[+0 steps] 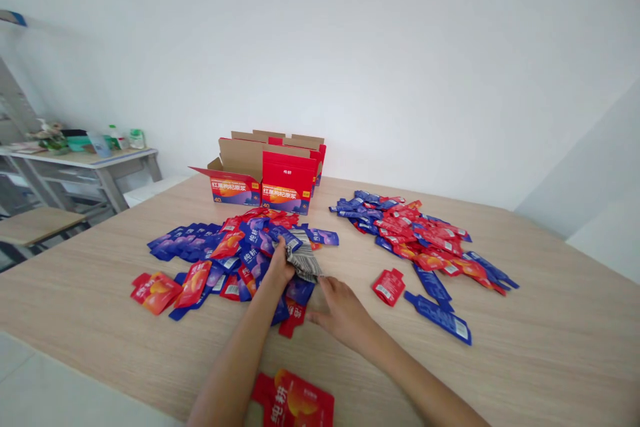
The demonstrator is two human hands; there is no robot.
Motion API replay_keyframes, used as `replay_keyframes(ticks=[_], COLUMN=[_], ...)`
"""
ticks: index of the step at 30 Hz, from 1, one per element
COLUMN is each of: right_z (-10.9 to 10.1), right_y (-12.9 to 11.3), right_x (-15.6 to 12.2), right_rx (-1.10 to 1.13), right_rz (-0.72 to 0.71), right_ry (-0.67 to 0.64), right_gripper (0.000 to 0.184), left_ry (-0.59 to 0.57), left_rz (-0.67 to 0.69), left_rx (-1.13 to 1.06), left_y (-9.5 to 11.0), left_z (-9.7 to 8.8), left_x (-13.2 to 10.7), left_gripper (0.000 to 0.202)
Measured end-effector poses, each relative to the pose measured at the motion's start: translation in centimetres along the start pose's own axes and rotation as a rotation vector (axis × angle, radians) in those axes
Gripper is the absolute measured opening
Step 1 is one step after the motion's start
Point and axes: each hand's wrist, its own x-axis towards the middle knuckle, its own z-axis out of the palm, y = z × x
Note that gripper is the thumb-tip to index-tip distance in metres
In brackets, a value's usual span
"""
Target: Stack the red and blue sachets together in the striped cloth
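Note:
My left hand (283, 265) is closed on a grey-and-white striped piece (304, 257), perhaps cloth, above the left pile of flat pouches. A blue pouch (285, 237) lies against the same hand's fingertips; whether it is held too, I cannot tell. My right hand (345, 315) is at the lower right corner of the striped piece, fingertips touching it, thumb apart from the fingers. Red and blue pouches (199, 240) lie heaped under and left of my left hand. One red pouch (292, 317) sits just below, between my hands.
Open red and blue cartons (286, 190) stand behind the left pile. To the right spreads a second pouch pile (405, 227), with a loose blue pouch (440, 317) and red pouch (389, 287) before it. Another red pouch (299, 400) lies near me. A side desk (83, 159) stands left.

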Motion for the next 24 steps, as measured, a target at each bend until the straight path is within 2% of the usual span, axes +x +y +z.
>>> replay_keyframes(ticks=[4, 11, 16, 21, 24], right_z=[1.6, 3.6, 5.4, 6.7, 7.1], right_y=[-2.2, -3.1, -3.1, -3.2, -3.0], right_x=[-1.1, -1.5, -1.5, -1.9, -1.8], right_rx=[-0.072, -0.084, -0.088, -0.093, -0.092], right_rz=[0.002, 0.008, 0.037, 0.045, 0.062], right_ry=[0.001, -0.023, -0.026, -0.048, -0.035], right_gripper=[0.068, 0.094, 0.109, 0.101, 0.105], left_ry=[-0.064, -0.203, -0.291, -0.349, -0.373], left_rz=[-0.064, -0.126, -0.013, 0.105, 0.154], left_rx=[-0.03, -0.083, -0.196, -0.293, -0.322], left_y=[-0.1, -0.7, 0.7, 2.8, 3.5], left_z=[-0.5, -1.2, -1.6, -1.8, -1.7], left_x=[-1.0, -2.8, -2.7, -2.6, -2.7], left_gripper=[0.026, 0.043, 0.04, 0.045, 0.048])
